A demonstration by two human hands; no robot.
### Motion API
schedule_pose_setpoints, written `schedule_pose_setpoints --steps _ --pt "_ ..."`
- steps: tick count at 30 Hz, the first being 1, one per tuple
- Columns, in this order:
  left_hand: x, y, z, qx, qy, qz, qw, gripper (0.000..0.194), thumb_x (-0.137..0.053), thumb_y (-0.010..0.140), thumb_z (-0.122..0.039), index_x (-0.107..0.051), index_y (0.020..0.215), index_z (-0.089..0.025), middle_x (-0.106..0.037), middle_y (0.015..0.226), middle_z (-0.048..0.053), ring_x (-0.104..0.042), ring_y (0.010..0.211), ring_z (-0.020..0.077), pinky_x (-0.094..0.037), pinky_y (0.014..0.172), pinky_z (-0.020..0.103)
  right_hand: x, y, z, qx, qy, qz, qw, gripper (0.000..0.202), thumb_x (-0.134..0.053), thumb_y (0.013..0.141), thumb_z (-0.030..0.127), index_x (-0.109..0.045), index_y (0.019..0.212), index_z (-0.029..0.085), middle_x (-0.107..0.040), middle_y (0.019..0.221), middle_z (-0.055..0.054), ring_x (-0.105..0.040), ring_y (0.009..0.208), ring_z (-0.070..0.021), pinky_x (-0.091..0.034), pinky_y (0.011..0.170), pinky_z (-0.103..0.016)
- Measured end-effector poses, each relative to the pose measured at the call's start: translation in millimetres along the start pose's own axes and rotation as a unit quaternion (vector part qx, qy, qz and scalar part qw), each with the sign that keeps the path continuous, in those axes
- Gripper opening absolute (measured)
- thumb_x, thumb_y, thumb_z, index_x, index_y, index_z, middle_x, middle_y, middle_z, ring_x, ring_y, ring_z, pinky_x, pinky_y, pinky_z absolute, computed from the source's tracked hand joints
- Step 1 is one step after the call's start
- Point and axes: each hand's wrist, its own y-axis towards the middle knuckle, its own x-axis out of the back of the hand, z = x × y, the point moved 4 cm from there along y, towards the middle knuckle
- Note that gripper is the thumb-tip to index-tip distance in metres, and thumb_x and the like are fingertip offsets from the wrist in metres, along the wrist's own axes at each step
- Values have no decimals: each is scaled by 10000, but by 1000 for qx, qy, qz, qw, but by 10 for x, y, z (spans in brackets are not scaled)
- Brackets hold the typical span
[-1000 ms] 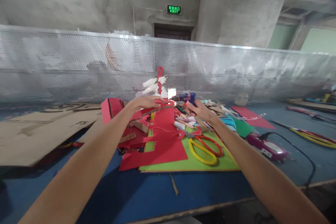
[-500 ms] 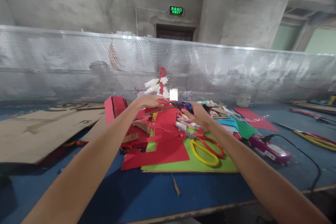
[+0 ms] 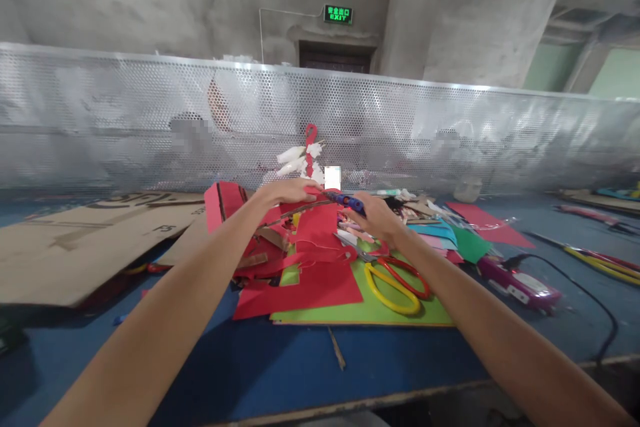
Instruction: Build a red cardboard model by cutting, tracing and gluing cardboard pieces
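Observation:
My left hand (image 3: 290, 191) reaches over the pile with its fingers closed at the edge of a red cardboard piece (image 3: 226, 203), whose brown cut edges show. My right hand (image 3: 377, 215) grips a blue pen-like tool (image 3: 349, 201); its narrow dark tip points left toward the left fingertips, and its exact kind is unclear. Below the hands, scissors (image 3: 393, 288) with one yellow and one red handle lie on green sheets (image 3: 320, 315). Cut red paper (image 3: 305, 290) covers part of the green. A red strip with white flower-like pieces (image 3: 311, 155) stands upright behind my hands.
Flat brown cardboard (image 3: 95, 247) lies on the left. To the right are a purple device (image 3: 520, 283) with a black cord, a red sheet (image 3: 487, 223) and long yellow-and-red-handled scissors (image 3: 600, 263). A perforated metal screen (image 3: 400, 120) bounds the far side of the blue table (image 3: 240, 373).
The view has shifted slightly. The blue tool in my right hand has turned a little, showing more of its length, while both hands stay close together over the red cardboard.

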Motion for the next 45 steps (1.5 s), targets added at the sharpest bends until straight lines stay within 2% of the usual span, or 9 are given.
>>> schedule_pose_setpoints --steps 5,10,15,24,31,35,41,45 --pt "-2 1 -27 -2 8 -1 1000 582 -558 857 -391 -597 1433 -322 -568 1527 58 -554 1306 316 -425 1101 442 -14 -2 22 14 -16 9 1000 264 -515 1009 452 -530 905 211 -614 889 -65 -511 720 -197 -309 650 -299" --pt "-13 30 -9 -15 4 0 1000 590 -571 839 -377 -600 1428 -351 -600 1497 39 -575 1277 301 -440 1081 431 3 -4 38 7 -21 4 1000 260 -511 1014 446 -524 900 212 -609 883 -67 -507 720 -198 -300 644 -302" --pt "0 16 -22 -6 -4 -4 1000 593 -565 840 -373 -605 1429 -309 -580 1516 56 -571 1286 298 -430 1087 414 1 -9 13 0 -26 -4 1000 243 -506 1008 428 -499 879 222 -598 867 -61 -515 736 -204 -301 639 -300" --pt "-12 54 12 -8 -3 -5 1000 592 -565 844 -394 -597 1429 -312 -582 1513 46 -562 1303 286 -428 1081 374 -6 -2 12 0 -47 -6 999 224 -481 1021 405 -509 901 218 -616 876 -73 -546 759 -221 -314 651 -310" --pt "-16 106 68 -26 5 -16 1000 591 -584 832 -399 -603 1421 -340 -598 1498 34 -551 1320 297 -417 1092 408 -2 3 -11 -2 -63 -8 998 243 -480 1027 419 -525 899 218 -605 856 -75 -549 757 -230 -336 657 -316" --pt "-19 117 70 -29 7 -16 999 592 -586 824 -391 -605 1414 -347 -611 1483 27 -560 1298 291 -421 1080 399 -4 9 -11 -3 -56 -6 998 253 -469 1031 423 -545 915 211 -619 873 -85 -566 778 -238 -347 660 -315" --pt "-7 83 25 -17 3 -16 1000 607 -568 823 -366 -598 1425 -298 -605 1485 58 -538 1330 312 -397 1101 405 -11 4 -7 1 -35 0 999 253 -467 1025 414 -577 942 202 -646 910 -100 -576 800 -243 -362 677 -318" --pt "-6 72 17 -10 8 -17 1000 604 -567 828 -363 -585 1427 -284 -591 1499 65 -532 1341 313 -386 1110 410 43 -9 -3 -5 -17 -21 1000 254 -479 1011 426 -579 939 204 -645 906 -93 -578 812 -242 -374 709 -318"
